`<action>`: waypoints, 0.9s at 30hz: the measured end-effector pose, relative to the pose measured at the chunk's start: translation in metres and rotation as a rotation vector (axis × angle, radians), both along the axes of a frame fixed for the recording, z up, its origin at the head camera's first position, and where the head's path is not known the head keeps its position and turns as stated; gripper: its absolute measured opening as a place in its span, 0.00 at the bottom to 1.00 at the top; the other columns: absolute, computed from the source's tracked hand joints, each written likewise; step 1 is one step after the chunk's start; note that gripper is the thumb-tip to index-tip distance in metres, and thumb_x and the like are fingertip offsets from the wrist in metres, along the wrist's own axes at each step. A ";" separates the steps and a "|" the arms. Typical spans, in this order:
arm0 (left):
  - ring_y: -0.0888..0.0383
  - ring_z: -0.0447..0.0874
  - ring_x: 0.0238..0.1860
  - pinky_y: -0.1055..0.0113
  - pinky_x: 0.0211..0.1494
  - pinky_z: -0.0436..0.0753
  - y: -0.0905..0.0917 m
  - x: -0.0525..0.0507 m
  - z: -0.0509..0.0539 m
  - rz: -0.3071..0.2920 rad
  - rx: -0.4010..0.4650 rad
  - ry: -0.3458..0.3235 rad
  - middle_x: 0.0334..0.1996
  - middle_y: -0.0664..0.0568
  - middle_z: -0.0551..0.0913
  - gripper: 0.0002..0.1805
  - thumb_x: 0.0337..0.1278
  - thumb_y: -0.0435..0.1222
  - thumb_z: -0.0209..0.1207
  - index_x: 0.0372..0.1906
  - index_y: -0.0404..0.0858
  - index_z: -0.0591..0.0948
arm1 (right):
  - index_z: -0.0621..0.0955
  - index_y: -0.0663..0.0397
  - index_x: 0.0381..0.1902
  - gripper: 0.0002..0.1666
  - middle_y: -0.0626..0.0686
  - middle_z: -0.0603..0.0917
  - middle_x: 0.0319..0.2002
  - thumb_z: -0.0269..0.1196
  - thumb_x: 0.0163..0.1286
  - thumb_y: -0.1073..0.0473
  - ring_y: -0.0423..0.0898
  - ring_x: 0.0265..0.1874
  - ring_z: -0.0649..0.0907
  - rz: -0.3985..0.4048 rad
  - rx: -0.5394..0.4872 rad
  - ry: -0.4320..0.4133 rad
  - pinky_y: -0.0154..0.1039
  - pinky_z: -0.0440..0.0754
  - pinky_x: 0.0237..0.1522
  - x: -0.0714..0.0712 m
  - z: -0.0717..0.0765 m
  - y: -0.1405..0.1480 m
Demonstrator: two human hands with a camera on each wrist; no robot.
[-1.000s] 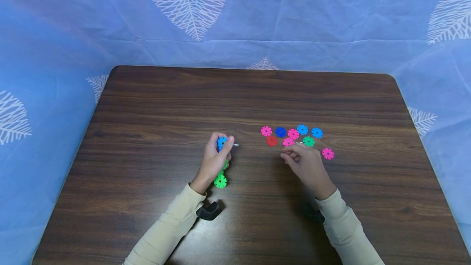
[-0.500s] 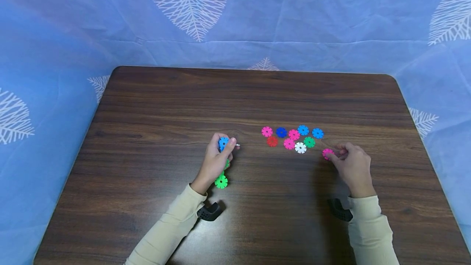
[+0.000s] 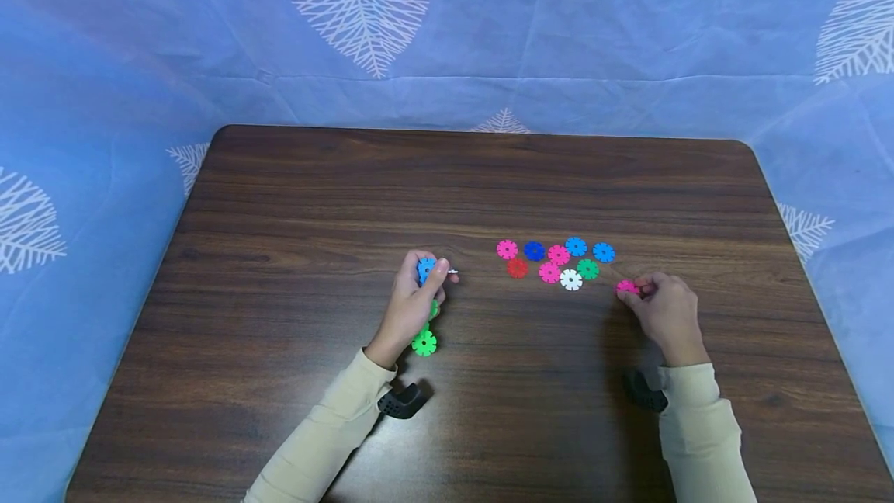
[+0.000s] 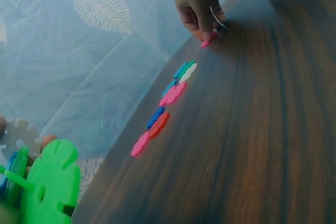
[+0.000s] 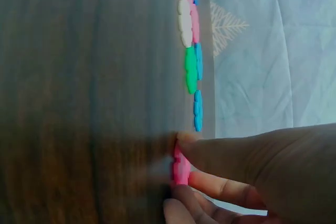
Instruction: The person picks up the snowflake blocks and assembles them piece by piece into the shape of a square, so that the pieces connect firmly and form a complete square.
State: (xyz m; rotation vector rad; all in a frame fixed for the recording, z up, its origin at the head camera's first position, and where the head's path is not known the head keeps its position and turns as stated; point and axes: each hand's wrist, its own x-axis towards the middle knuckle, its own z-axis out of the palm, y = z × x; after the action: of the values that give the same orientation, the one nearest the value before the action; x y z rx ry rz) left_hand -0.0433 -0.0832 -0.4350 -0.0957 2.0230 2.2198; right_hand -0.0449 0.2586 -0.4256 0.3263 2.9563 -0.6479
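Observation:
My left hand (image 3: 405,313) grips a joined set of notched plastic discs. A blue disc (image 3: 425,269) shows above the palm, a green disc (image 3: 424,343) hangs below, and the edge of a white disc juts past the fingers. In the left wrist view the green disc (image 4: 52,184) is large and close, with the white disc (image 4: 20,137) behind it; the fingers hide much of the joints. On the right, my right hand (image 3: 669,318) pinches a pink notched disc (image 3: 627,286) between thumb and fingers, low over the table; in the right wrist view this pink disc (image 5: 181,169) looks tilted.
Loose discs lie flat in a cluster on the dark wooden table (image 3: 314,200): pink (image 3: 507,249), dark blue (image 3: 534,251), red (image 3: 517,268), white (image 3: 571,279), green (image 3: 587,268) and light blue (image 3: 604,252) among them. A blue cloth (image 3: 447,37) hangs behind.
My right hand has moved right from the cluster, uncovering the white disc, and now pinches the separate pink disc, which has shifted slightly. The left hand has barely moved.

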 end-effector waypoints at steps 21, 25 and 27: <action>0.63 0.62 0.16 0.75 0.16 0.63 0.003 0.000 0.006 -0.024 0.019 0.020 0.36 0.34 0.79 0.09 0.72 0.37 0.45 0.47 0.35 0.65 | 0.80 0.65 0.48 0.16 0.58 0.86 0.25 0.64 0.64 0.63 0.17 0.14 0.71 -0.087 -0.251 0.259 0.22 0.68 0.24 -0.006 0.009 -0.019; 0.63 0.62 0.15 0.75 0.16 0.63 0.004 0.000 0.006 -0.024 0.033 0.019 0.37 0.31 0.78 0.09 0.73 0.37 0.44 0.47 0.35 0.64 | 0.79 0.72 0.47 0.15 0.42 0.82 0.23 0.62 0.65 0.67 0.24 0.16 0.78 0.012 -0.513 0.296 0.21 0.78 0.22 -0.009 0.014 -0.037; 0.64 0.62 0.15 0.75 0.15 0.63 0.004 -0.001 0.006 -0.023 0.041 0.018 0.37 0.28 0.77 0.08 0.73 0.37 0.44 0.46 0.35 0.64 | 0.77 0.75 0.49 0.16 0.37 0.80 0.24 0.60 0.65 0.70 0.28 0.18 0.80 0.091 -0.630 0.302 0.23 0.81 0.24 -0.010 0.015 -0.046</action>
State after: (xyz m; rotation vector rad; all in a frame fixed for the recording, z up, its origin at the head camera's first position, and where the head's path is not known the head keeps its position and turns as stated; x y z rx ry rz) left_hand -0.0439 -0.0789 -0.4294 -0.0482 1.9765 2.2547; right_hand -0.0552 0.2122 -0.4108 0.0358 2.7906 -1.6697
